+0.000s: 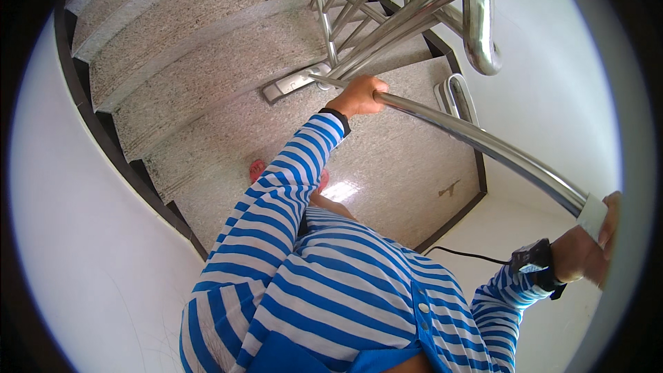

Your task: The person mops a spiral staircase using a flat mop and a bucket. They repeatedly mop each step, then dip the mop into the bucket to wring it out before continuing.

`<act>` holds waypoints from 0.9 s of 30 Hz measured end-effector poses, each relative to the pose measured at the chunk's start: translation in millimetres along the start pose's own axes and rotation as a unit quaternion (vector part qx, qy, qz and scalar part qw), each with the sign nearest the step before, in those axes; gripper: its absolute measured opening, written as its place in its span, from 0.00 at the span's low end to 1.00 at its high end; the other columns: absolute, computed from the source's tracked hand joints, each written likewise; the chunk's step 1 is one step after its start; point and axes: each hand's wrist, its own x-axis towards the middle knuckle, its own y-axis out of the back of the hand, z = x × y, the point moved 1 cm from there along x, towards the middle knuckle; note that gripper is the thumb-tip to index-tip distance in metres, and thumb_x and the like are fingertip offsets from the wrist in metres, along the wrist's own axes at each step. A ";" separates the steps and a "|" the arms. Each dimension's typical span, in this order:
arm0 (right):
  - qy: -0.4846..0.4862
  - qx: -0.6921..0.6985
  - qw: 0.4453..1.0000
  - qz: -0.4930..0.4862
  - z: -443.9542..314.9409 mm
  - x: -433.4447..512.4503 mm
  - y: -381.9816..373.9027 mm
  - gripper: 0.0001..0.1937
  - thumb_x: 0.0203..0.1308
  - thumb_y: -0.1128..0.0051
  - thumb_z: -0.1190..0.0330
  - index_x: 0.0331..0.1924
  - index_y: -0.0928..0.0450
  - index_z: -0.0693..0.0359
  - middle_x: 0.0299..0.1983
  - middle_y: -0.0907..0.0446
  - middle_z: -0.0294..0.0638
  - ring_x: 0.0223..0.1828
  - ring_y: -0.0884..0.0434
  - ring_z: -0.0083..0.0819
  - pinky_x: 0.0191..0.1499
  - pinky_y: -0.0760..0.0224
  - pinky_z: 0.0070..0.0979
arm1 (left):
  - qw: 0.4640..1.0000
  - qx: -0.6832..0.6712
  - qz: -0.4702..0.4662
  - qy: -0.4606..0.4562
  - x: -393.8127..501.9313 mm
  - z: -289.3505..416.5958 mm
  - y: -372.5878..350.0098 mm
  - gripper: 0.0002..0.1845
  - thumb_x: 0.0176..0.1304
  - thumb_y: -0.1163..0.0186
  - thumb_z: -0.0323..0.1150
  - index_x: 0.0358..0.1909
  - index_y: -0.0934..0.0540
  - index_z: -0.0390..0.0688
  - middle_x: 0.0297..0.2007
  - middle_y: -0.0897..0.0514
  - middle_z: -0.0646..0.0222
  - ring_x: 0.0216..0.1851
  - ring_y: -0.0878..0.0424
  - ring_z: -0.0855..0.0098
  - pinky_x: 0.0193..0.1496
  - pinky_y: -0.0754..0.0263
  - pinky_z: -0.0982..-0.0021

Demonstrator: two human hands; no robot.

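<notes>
My left hand (361, 96) is closed around the metal pole (466, 134) of a flat mop, at the joint where the thin rod meets the thicker tube. At the right rim of the view, my right hand (585, 254) grips the white end (592, 217) of the pole, its fingers partly cut off by the picture's dark edge. The flat mop head (294, 83), pale on top, lies on the speckled stone landing (404, 140) by the foot of the railing post. A black device (532, 259) with a cable is strapped to my right wrist.
Speckled stone steps (207, 62) fan out on the left and top. A stainless steel railing (393, 20) stands beyond the mop head, its curved end (481, 57) jutting out. A pale U-shaped object (458, 96) is by the white wall (544, 88). Dark skirting (453, 223) edges the landing.
</notes>
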 end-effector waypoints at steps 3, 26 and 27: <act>0.068 -0.097 0.993 0.024 9.2 8.1 -5.7 0.13 0.51 0.41 0.54 0.26 0.25 0.55 0.18 0.30 0.34 0.19 0.30 0.22 0.31 0.33 0.17 | 1.000 0.006 0.006 0.013 -8.1 3.2 11.0 0.08 0.39 0.43 0.25 0.14 0.33 0.39 0.16 0.32 0.54 0.19 0.38 0.57 0.22 0.42 0.63; -0.029 0.445 0.894 0.053 71.9 -50.1 -77.7 0.13 0.38 0.33 0.69 0.17 0.31 0.55 0.12 0.27 0.34 0.10 0.25 0.22 0.19 0.25 0.20 | 0.986 0.075 0.022 0.146 -246.6 3.8 92.4 0.11 0.36 0.40 0.26 0.17 0.35 0.40 0.18 0.31 0.58 0.22 0.32 0.54 0.23 0.43 0.61; -0.047 0.432 0.900 0.026 84.4 -52.5 -89.0 0.12 0.40 0.34 0.71 0.18 0.31 0.56 0.12 0.27 0.35 0.11 0.25 0.23 0.19 0.24 0.21 | 0.983 0.088 0.023 0.160 -265.2 1.8 103.1 0.11 0.37 0.40 0.26 0.17 0.35 0.40 0.18 0.31 0.58 0.22 0.32 0.55 0.23 0.43 0.61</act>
